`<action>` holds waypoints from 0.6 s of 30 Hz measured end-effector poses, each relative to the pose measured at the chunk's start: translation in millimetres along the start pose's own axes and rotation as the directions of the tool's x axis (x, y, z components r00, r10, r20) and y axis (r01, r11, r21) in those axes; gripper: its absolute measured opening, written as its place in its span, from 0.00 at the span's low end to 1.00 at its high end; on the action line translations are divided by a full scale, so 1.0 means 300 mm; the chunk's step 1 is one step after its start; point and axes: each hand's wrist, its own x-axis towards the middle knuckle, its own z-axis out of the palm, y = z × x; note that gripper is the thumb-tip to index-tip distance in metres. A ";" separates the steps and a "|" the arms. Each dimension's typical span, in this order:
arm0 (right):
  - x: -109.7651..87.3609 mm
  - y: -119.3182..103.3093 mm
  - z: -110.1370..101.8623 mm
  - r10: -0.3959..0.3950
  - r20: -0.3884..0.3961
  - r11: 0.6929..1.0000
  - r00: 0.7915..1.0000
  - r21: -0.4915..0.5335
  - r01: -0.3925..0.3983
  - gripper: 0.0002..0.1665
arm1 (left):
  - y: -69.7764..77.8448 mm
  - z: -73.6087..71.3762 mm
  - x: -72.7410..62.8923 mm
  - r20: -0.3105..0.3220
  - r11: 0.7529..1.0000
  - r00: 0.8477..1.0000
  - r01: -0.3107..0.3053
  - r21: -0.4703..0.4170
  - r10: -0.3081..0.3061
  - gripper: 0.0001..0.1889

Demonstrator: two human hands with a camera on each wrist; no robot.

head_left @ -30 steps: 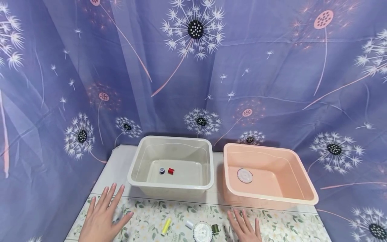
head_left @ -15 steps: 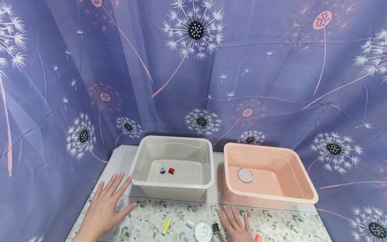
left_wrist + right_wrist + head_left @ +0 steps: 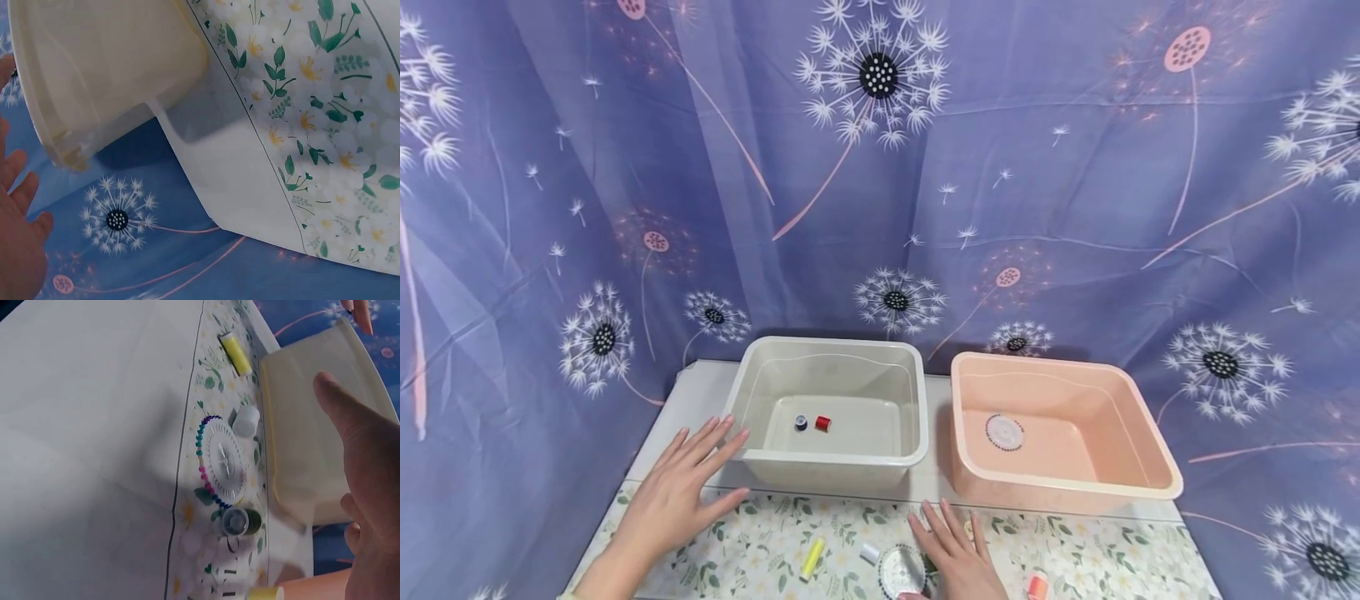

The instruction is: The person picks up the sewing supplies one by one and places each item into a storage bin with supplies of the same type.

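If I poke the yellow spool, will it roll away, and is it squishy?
The yellow spool would probably roll if poked from the side, since it is round and lying down. It's likely light, as it looks much smaller than the right hand. It should feel firm, not floppy, because it keeps a straight tube shape.

The right hand (image 3: 376,481), thumb straight, shows against a pale tub (image 3: 300,431). Beside the tub, a yellow spool (image 3: 236,355), a white spool (image 3: 246,421), a wheel of colour-headed pins (image 3: 224,462) and a green spool (image 3: 252,521) rest on the table (image 3: 87,444).
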 end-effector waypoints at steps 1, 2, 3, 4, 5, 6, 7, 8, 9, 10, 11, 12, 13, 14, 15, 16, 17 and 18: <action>0.006 -0.005 0.000 -0.002 0.005 1.000 1.000 -0.004 0.002 0.59 | -0.001 0.002 0.005 0.001 1.000 1.000 -0.012 -0.008 0.012 0.43; 0.012 -0.010 0.000 -0.002 0.013 1.000 1.000 0.000 0.002 0.59 | -0.006 0.009 0.008 0.003 1.000 1.000 -0.025 -0.017 0.025 0.44; 0.018 -0.013 -0.001 -0.003 0.024 1.000 1.000 -0.003 0.004 0.58 | -0.009 0.014 0.011 0.003 0.999 0.999 -0.038 -0.025 0.038 0.43; 0.022 -0.017 -0.002 -0.006 0.037 1.000 0.999 -0.002 0.006 0.58 | -0.008 0.016 0.016 0.007 0.998 0.999 -0.047 -0.032 0.047 0.43; 0.026 -0.020 -0.002 -0.008 0.053 1.000 0.999 -0.002 0.008 0.57 | -0.008 0.020 0.020 0.011 0.998 0.998 -0.054 -0.043 0.054 0.43; 0.029 -0.022 -0.002 -0.012 0.061 1.000 0.998 -0.002 0.012 0.57 | -0.008 0.023 0.023 0.017 0.997 0.998 -0.060 -0.047 0.061 0.42; 0.031 -0.024 -0.001 -0.017 0.068 1.000 0.998 -0.005 0.017 0.57 | -0.007 0.026 0.026 0.022 0.997 0.998 -0.066 -0.051 0.067 0.42; 0.034 -0.026 0.000 -0.023 0.071 1.000 0.997 -0.007 0.024 0.57 | -0.006 0.030 0.028 0.027 0.996 0.997 -0.070 -0.050 0.071 0.41; 0.036 -0.027 0.002 -0.031 0.069 0.999 0.997 -0.009 0.032 0.57 | -0.002 0.030 0.031 0.032 0.996 0.997 -0.071 -0.052 0.073 0.40; 0.038 -0.028 0.005 -0.041 0.062 0.999 0.997 -0.012 0.041 0.58 | 0.001 0.032 0.034 0.037 0.996 0.996 -0.073 -0.056 0.075 0.40; 0.040 -0.029 0.009 -0.050 0.052 0.998 0.997 -0.023 0.052 0.58 | 0.002 0.036 0.036 0.039 0.995 0.996 -0.076 -0.058 0.078 0.40; 0.043 -0.030 0.013 -0.062 0.043 0.997 0.997 -0.044 0.064 0.59 | 0.002 0.040 0.036 0.039 0.995 0.996 -0.080 -0.056 0.082 0.40; 0.045 -0.032 0.017 -0.073 0.031 0.996 0.997 -0.056 0.075 0.59 | 0.003 0.045 0.037 0.037 0.995 0.996 -0.083 -0.057 0.085 0.40; 0.047 -0.034 0.022 -0.083 0.024 0.994 0.996 -0.068 0.084 0.59 | 0.003 0.049 0.038 0.034 0.994 0.996 -0.085 -0.061 0.088 0.40; 0.050 -0.037 0.026 -0.091 0.021 0.993 0.996 -0.079 0.092 0.59 | 0.003 0.054 0.039 0.030 0.994 0.995 -0.089 -0.066 0.091 0.40; 0.052 -0.040 0.030 -0.099 0.017 0.991 0.995 -0.084 0.100 0.58 | 0.003 0.060 0.039 0.023 0.994 0.995 -0.093 -0.066 0.094 0.40; 0.055 -0.044 0.032 -0.103 0.018 0.991 0.995 -0.087 0.104 0.58 | 0.003 0.065 0.039 0.016 0.993 0.995 -0.097 -0.065 0.098 0.39; 0.057 -0.048 0.035 -0.108 0.021 0.990 0.994 -0.087 0.109 0.57 | 0.003 0.071 0.039 0.008 0.993 0.995 -0.102 -0.065 0.102 0.38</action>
